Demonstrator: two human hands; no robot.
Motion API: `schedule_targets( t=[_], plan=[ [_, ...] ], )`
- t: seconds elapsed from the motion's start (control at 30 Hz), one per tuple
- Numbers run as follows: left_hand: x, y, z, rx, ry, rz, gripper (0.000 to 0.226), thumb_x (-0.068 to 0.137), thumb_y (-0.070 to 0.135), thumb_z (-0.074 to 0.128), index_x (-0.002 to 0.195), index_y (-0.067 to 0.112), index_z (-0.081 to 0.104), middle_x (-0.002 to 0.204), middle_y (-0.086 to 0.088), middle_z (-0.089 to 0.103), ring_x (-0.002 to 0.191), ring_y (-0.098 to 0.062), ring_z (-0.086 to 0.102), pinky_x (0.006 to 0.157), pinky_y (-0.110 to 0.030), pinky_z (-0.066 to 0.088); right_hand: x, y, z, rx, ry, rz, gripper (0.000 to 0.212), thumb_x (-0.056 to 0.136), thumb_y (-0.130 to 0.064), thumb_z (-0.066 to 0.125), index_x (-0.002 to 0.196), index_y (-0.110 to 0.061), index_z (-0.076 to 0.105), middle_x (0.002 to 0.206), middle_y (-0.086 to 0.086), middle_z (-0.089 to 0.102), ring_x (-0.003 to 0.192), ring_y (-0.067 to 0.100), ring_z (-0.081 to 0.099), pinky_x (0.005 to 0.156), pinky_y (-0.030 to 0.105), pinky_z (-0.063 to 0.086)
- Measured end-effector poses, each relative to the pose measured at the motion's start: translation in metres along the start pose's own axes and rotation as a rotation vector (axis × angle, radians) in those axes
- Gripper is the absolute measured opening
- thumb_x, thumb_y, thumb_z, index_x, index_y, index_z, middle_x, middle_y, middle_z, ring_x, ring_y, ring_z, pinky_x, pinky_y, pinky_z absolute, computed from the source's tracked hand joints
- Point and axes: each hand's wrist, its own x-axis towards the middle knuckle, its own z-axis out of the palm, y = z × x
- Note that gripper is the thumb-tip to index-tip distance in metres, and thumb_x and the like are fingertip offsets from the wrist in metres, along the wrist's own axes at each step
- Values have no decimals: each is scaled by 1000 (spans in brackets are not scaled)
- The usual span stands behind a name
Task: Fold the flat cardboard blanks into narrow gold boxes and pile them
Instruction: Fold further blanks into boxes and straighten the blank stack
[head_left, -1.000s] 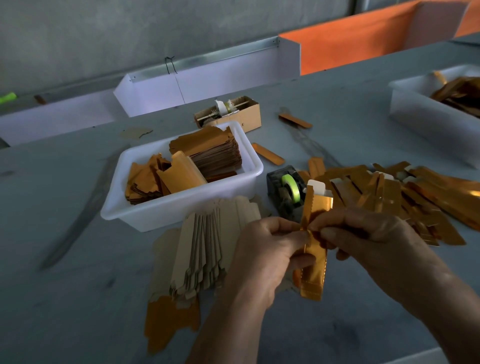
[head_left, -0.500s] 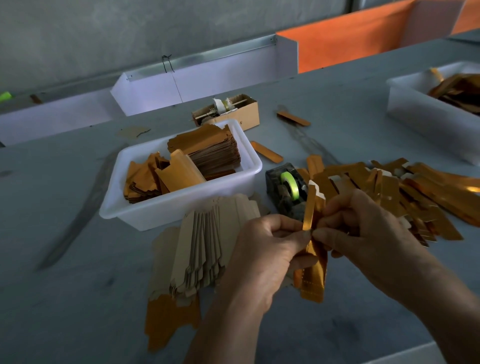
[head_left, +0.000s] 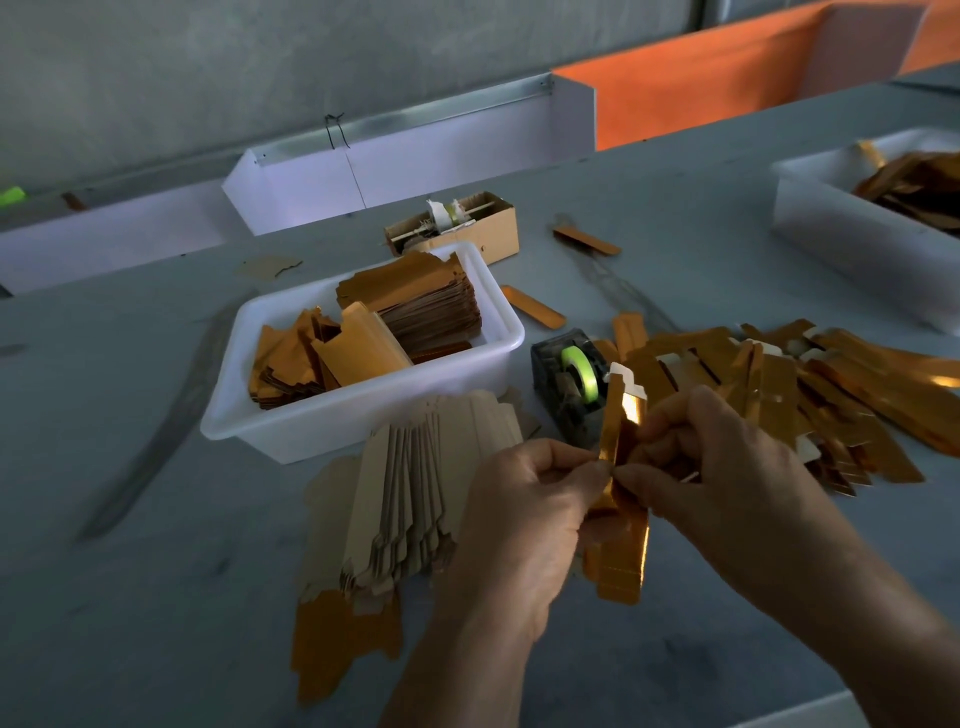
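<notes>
On the table (head_left: 156, 597), the left hand (head_left: 519, 519) and right hand (head_left: 727, 493) meet near the front, pinching an upright part-folded box (head_left: 623, 519) between them. Left of the hands lies a fanned stack of flat blanks (head_left: 415, 493). Behind that stack sits a tub (head_left: 363, 415) holding more blanks. A tape dispenser (head_left: 569, 384) stands just right of the tub, behind the hands. Right of the dispenser spreads a pile of folded boxes (head_left: 831, 395). A small carton (head_left: 467, 223) sits behind the tub, and a second tub (head_left: 841, 234) at far right.

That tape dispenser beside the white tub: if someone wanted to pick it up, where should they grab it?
Probably by the two long flat sides of the tape dispenser, coming down from above. Its dark body sits upright on the table, and the green roll on top leaves the flanks free. The half-folded gold box in both hands partly covers its near end.
</notes>
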Motion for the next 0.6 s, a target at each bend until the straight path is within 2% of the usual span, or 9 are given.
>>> schedule_targets(
  t=[0.1, 0.17, 0.23, 0.33, 0.37, 0.43, 0.53, 0.6],
  plan=[
    [-2, -4, 6, 42, 68, 46, 11, 89, 10, 64, 79, 13, 68, 72, -5, 73, 66, -17, 72, 61, -27, 59, -4, -5, 1, -141, 63, -15, 28, 79, -28, 70, 90, -28, 45, 70, -12, 59, 63, 0, 59, 52, 15, 48],
    [-3, -7, 10, 102, 116, 76, 14, 89, 10, 64, 77, 17, 68, 74, -6, 72, 67, -19, 72, 68, -37, 60, -5, -8, 1, -187, 76, -2, 31, 78, -33, 70, 92, -28, 43, 71, -12, 57, 65, 3, 59, 57, 19, 50],
    [-4, -8, 9, 149, 144, 104, 14, 89, 12, 64, 78, 19, 67, 75, -5, 72, 68, -19, 72, 71, -43, 60, -5, -10, 0, -258, 73, 33, 35, 75, -45, 67, 93, -29, 42, 71, -12, 55, 63, 4, 57, 54, 22, 49],
    [-8, -3, 3, 162, 121, 116, 5, 91, 17, 63, 87, 18, 67, 81, -1, 74, 70, -11, 72, 66, -29, 60, -4, -7, -3, -307, 88, 57, 53, 58, -70, 50, 89, -28, 44, 68, -12, 53, 58, 2, 52, 47, 19, 39],
    [-9, 0, 0, 147, 102, 113, 5, 91, 18, 62, 90, 17, 67, 83, -1, 74, 71, -9, 72, 62, -25, 59, -5, -5, -1, -248, 74, 52, 55, 54, -70, 47, 89, -27, 46, 69, -13, 54, 60, 0, 53, 48, 17, 39],
    [-9, 3, -2, 180, 90, 128, 6, 92, 18, 62, 93, 17, 67, 84, -2, 73, 71, -8, 72, 60, -23, 58, -5, -2, 3, 28, -3, 70, 52, 53, -66, 49, 87, -27, 54, 71, -11, 60, 65, 1, 58, 56, 16, 41],
    [-12, 5, -2, 267, 90, 100, 12, 93, 23, 59, 105, 23, 61, 92, -2, 71, 71, -11, 71, 61, -25, 59, -7, 0, 12, 468, -132, 183, 43, 54, -53, 60, 86, -25, 65, 74, -3, 70, 71, 9, 66, 69, 28, 48],
    [-14, 7, -4, 280, 64, 28, 17, 93, 30, 57, 110, 28, 52, 92, -2, 70, 59, -6, 68, 50, -17, 53, -7, 3, 17, 515, -137, 207, 34, 60, -42, 61, 87, -22, 67, 76, -1, 71, 72, 10, 68, 70, 29, 48]
  ],
)
